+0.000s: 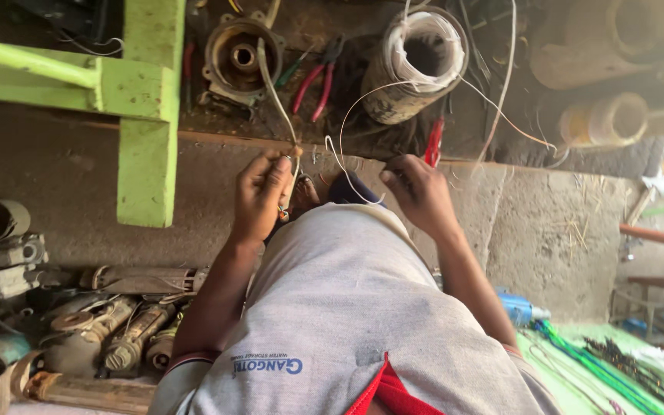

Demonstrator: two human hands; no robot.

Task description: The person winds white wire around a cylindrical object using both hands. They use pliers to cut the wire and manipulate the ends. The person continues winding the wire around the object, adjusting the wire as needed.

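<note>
Workshop concrete floor (547, 230), green bench (147, 100), left hand (259, 196) fingers pinching sleeving (274, 84), right hand (420, 192) fingers pinching wire (343, 157).
</note>
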